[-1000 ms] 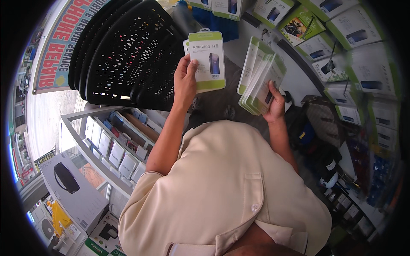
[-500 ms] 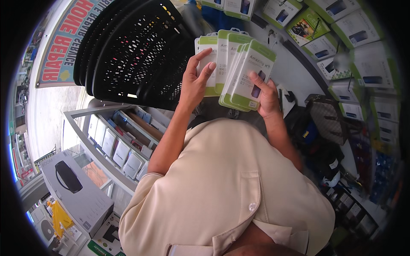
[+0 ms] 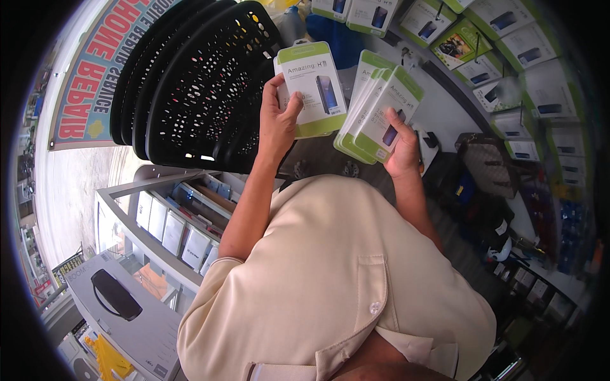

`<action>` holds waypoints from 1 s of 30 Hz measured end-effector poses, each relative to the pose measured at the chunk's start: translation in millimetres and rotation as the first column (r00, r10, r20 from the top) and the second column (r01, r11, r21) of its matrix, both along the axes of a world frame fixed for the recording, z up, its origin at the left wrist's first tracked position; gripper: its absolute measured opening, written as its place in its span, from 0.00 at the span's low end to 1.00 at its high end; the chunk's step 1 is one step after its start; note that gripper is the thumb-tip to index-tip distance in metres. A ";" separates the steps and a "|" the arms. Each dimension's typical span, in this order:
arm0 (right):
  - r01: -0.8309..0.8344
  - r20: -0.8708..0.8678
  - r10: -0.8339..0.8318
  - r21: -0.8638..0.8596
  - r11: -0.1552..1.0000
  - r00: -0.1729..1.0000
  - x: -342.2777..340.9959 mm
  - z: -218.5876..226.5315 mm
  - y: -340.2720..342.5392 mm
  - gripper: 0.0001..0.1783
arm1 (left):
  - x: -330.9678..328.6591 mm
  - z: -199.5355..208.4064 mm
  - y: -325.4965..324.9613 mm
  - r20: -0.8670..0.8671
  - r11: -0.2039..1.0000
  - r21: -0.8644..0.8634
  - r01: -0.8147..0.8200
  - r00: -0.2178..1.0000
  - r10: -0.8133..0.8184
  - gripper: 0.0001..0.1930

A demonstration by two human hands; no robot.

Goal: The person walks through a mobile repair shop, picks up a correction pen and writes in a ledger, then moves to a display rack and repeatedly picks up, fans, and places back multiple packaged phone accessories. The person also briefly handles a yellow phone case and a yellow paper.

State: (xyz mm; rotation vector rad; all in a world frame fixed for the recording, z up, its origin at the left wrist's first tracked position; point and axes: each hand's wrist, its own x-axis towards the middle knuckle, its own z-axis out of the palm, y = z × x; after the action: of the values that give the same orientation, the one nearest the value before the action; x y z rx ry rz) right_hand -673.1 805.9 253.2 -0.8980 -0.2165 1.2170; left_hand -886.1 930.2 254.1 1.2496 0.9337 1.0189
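My left hand (image 3: 279, 117) grips a small stack of flat white-and-green screen protector packs (image 3: 312, 89), thumb across the front. The front pack carries a picture of a phone, and the edge of another shows behind it. In my right hand (image 3: 401, 149) is a fanned bundle of several similar packs (image 3: 381, 108), pressed by the thumb. A gap separates the two groups. Fingers behind both bundles are mostly hidden.
Black perforated baskets (image 3: 213, 82) stand nested beyond my left hand. A glass display case (image 3: 159, 222) with boxed goods and a speaker box (image 3: 117, 305) lie to the left. Hanging packs (image 3: 549, 89) cover the right wall, above a brown checked bag (image 3: 486, 165).
The packs were overlapping in one wide fan between my hands. Now my left hand has closed round its own group, apart from the bundle in my right.
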 end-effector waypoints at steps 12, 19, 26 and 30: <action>-0.139 0.235 0.135 0.002 0.990 0.963 -23.8 22.4 22.2 0.23 | -2.9 2.2 3.4 -0.164 0.947 0.259 0.193 0.974 -0.154 0.32; -0.262 0.213 0.266 -0.048 0.964 0.940 -11.9 16.3 23.1 0.24 | 18.7 -8.7 -5.4 -0.008 0.997 -0.030 0.075 0.997 -0.075 0.19; -0.133 -0.021 0.132 -0.070 0.989 0.991 20.8 -3.6 18.6 0.23 | 34.7 -6.4 -6.1 0.011 0.992 -0.106 -0.062 0.998 0.063 0.14; -0.051 -0.093 0.047 -0.041 0.998 0.995 46.8 -12.2 16.5 0.23 | 46.0 2.9 -2.5 0.029 0.993 -0.053 -0.102 0.994 0.104 0.24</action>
State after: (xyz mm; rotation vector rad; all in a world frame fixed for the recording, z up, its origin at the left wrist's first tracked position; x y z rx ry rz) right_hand -626.3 822.4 241.0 -0.8767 -0.1396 1.3099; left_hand -840.1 927.8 257.1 1.1491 1.0024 1.0855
